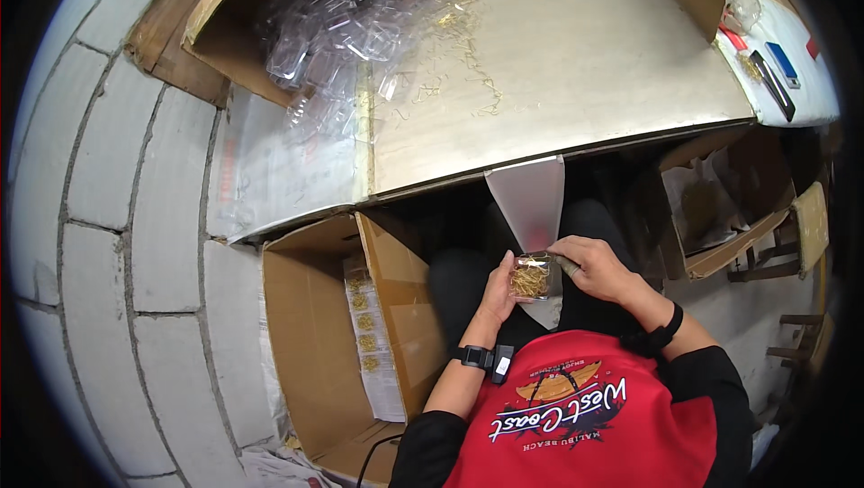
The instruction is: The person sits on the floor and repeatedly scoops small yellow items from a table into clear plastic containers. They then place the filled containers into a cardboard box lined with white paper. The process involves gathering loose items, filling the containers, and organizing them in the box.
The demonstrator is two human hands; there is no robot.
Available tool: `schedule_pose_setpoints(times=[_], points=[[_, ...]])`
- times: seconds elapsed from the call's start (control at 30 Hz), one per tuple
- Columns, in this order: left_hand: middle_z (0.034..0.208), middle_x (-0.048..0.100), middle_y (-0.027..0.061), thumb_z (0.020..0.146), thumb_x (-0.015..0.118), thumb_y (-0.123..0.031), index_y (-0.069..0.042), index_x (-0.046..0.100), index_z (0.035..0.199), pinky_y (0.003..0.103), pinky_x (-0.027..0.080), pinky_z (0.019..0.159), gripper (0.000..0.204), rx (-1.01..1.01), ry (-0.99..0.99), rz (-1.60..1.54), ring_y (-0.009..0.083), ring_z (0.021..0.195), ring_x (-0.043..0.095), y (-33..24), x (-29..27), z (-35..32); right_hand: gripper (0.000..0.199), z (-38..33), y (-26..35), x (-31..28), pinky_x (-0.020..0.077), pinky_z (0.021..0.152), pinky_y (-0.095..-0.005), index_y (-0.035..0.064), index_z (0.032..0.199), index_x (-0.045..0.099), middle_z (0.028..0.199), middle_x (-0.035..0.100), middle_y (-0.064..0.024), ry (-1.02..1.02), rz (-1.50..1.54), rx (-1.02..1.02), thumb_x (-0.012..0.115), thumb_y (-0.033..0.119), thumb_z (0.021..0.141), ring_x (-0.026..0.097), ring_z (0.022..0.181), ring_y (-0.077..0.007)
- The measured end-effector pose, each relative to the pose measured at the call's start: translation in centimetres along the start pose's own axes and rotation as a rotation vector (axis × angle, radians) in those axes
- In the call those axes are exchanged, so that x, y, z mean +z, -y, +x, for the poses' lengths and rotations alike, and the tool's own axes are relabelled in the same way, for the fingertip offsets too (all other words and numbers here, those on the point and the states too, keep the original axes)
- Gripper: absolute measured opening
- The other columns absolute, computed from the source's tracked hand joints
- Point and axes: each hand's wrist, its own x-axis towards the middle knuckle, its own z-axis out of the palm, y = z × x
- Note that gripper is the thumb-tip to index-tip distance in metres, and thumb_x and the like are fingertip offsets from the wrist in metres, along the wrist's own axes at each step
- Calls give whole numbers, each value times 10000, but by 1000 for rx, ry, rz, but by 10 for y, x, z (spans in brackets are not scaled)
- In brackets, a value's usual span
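Between my hands, over my lap, is a small clear plastic box (529, 283) filled with thin gold-coloured wire pieces. My left hand (498, 290) grips the box along its left side. At the upper right corner, the thumb and fingers of my right hand (591, 265) close on the box's edge; whether they pinch a lid there I cannot tell. A pale chute-like strip (526, 204) slopes from the table edge down to just behind the box, and its lower tip shows beneath it.
Ahead stands a table (558, 65) with scattered gold wire pieces (468, 83). A carton (225, 29) spills clear plastic cases (342, 38) at upper left. An open carton (306, 308) with a row of filled packs (366, 335) is left of my legs; another carton (720, 258) sits right.
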Motion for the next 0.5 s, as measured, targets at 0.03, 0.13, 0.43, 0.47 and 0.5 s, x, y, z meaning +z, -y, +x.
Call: schedule_pose_setpoints(times=[0.03,0.13,0.43,0.47,0.5], points=[[914,660,82,950,464,-391,-30,568,1077,327,576,580,396,-7,5,47,187,759,676,-4,0,-4,255,1,0,3,509,769,-396,-14,1010,609,976,632,-179,4,8,-11,572,-32,759,615,905,-362],[848,659,68,943,506,-300,-33,586,1033,291,561,503,293,23,-66,154,167,676,668,-12,9,-12,250,4,2,10,503,785,-410,-20,1011,610,969,635,-178,-67,15,12,567,-7,764,612,914,-364],[878,650,63,930,519,-263,-50,569,1074,285,562,507,262,-42,-84,269,168,697,664,11,-9,-2,248,-1,-4,12,492,808,-405,-16,995,644,962,645,-187,39,-51,215,545,38,774,615,918,-359],[891,646,63,926,530,-246,-40,565,1080,287,567,530,259,-48,-51,278,159,719,663,14,-11,-2,225,-4,-12,13,492,806,-402,-19,986,648,956,648,-187,25,-88,200,548,57,799,613,914,-360],[895,641,54,929,529,-226,-38,572,1074,280,563,569,242,-34,-24,246,145,740,655,17,-14,-5,225,-7,-13,11,492,803,-399,-26,993,643,959,649,-191,62,-75,251,548,73,815,617,915,-357]])
